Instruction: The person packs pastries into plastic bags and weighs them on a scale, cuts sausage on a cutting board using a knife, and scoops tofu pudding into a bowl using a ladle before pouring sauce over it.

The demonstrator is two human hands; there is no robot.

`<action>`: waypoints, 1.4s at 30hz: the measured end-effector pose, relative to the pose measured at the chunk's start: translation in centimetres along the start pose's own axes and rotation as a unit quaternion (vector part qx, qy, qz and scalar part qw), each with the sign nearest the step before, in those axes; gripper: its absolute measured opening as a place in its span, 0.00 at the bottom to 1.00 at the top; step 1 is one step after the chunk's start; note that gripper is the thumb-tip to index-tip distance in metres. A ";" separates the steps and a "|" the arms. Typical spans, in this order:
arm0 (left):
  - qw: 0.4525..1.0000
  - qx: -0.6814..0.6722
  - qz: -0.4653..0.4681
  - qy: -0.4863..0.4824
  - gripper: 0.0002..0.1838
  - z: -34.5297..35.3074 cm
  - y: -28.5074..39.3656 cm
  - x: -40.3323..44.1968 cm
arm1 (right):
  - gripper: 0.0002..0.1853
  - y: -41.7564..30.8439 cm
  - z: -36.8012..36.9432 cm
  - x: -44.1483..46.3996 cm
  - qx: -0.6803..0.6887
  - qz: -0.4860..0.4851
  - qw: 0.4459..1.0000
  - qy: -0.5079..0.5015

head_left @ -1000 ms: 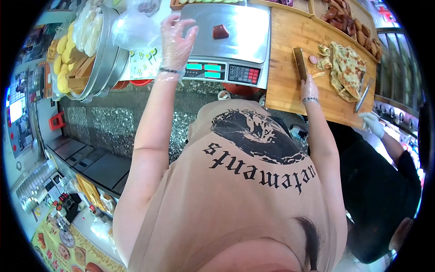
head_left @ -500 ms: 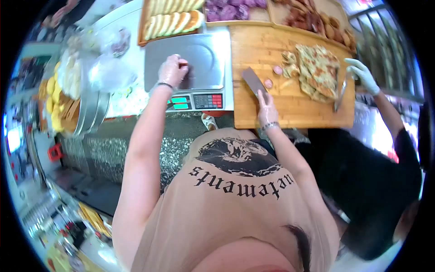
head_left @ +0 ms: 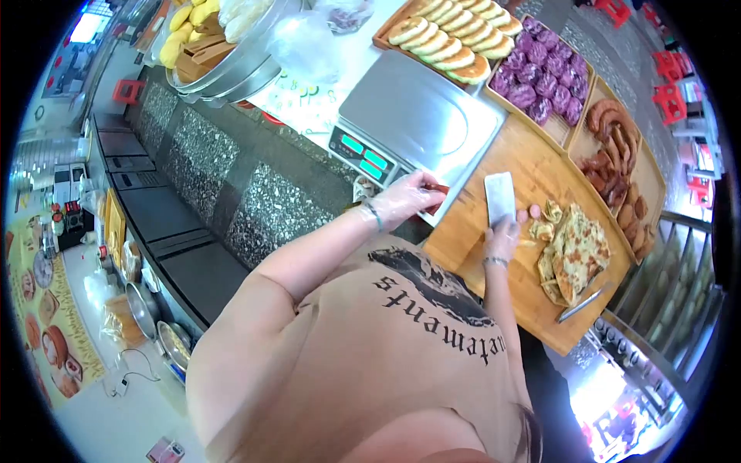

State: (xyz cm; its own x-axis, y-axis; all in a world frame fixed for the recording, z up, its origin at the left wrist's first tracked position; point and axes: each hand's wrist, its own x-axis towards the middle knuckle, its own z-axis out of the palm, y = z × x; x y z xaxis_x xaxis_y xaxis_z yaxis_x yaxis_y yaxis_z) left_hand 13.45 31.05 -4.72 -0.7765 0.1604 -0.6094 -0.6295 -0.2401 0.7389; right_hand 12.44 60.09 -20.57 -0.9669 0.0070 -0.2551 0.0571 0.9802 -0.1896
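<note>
My left hand [head_left: 407,197], in a clear plastic glove, is closed around a reddish-brown piece of sausage [head_left: 438,199]. It is at the near corner of the silver scale [head_left: 401,108], close to the wooden cutting board [head_left: 455,239]. My right hand [head_left: 502,238], also gloved, grips a cleaver whose broad blade [head_left: 499,197] lies over the board; the handle is hidden in my fingers. Two pinkish sausage slices [head_left: 534,211] lie just right of the blade. Beyond them is a browned flatbread [head_left: 579,251] with torn pieces, and a long knife [head_left: 584,303] near the board's edge.
Along the back stand trays with pale round cakes [head_left: 440,40], purple buns [head_left: 544,73] and brown sausages [head_left: 614,139]. Left of the scale are a clear plastic bag [head_left: 305,46] and a metal steamer [head_left: 239,73] holding yellow buns. Dark clothing [head_left: 549,393] shows at the lower right.
The view has turned. My left hand has moved from above the scale pan to its near corner, with the sausage piece in it. The co-worker's white-gloved hand has left the view.
</note>
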 end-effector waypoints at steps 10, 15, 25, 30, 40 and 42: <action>0.786 0.442 0.427 -0.066 0.26 -12.4 10.6 3.9 | 0.28 -30.2 -9.2 1.9 0.808 0.030 0.573 -0.134; 0.751 0.465 0.466 0.049 0.38 -22.7 17.7 3.6 | 0.25 -37.7 -11.6 6.2 0.843 0.100 0.507 -0.150; 0.781 0.494 0.326 0.196 0.22 -41.2 30.1 8.2 | 0.25 -40.2 -16.5 11.1 0.793 0.018 0.598 -0.119; 0.794 0.549 0.179 0.190 0.31 -44.2 33.0 18.5 | 0.26 -45.4 -15.7 12.3 0.797 0.012 0.589 -0.136; 0.710 0.692 0.121 -0.052 0.15 -43.8 29.0 25.3 | 0.27 -55.0 -13.6 15.2 0.827 0.063 0.552 -0.084; 0.706 0.690 0.129 -0.089 0.15 -44.5 28.1 26.1 | 0.27 -56.2 -13.7 16.0 0.818 0.084 0.566 -0.063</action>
State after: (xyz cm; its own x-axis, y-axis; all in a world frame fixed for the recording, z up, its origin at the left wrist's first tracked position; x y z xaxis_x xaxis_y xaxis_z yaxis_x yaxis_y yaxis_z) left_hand -23.23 -14.16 -12.66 -0.7847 0.4287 -0.4478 0.2017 0.8596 0.4695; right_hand -9.61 7.86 -1.02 -0.8946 -0.0421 -0.4450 0.3983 -0.5269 -0.7508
